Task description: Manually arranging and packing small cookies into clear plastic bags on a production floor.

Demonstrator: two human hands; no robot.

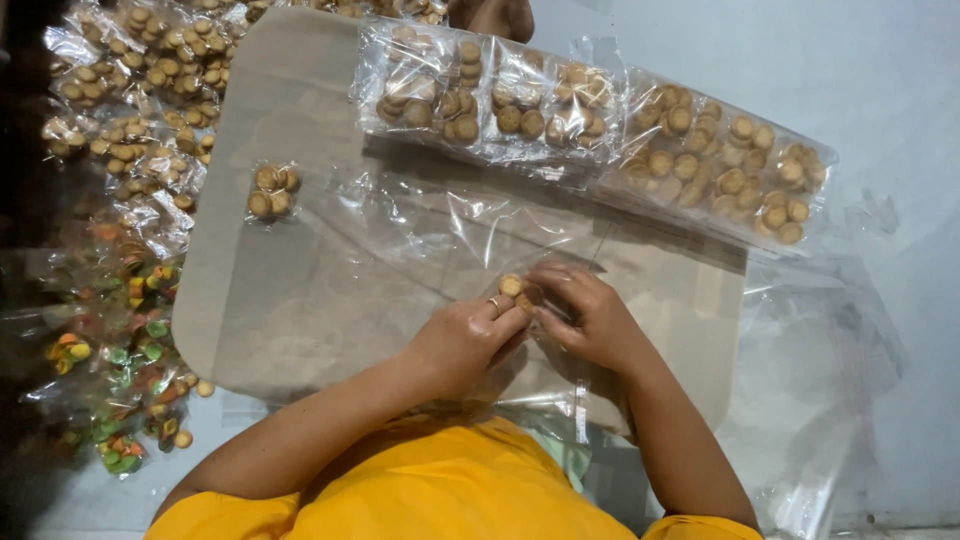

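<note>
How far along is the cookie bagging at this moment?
Done: a row of filled clear plastic packets and one small sealed packet lie on the beige board. In hand: left hand and right hand pinch small round cookies. Left: empty clear film.

Soft overhead light is washing the board (300,300) evenly, glare is streaking across the plastic wrap (450,220), the left edge is sinking into dark, and the hands (530,320) are blurring slightly.
</note>
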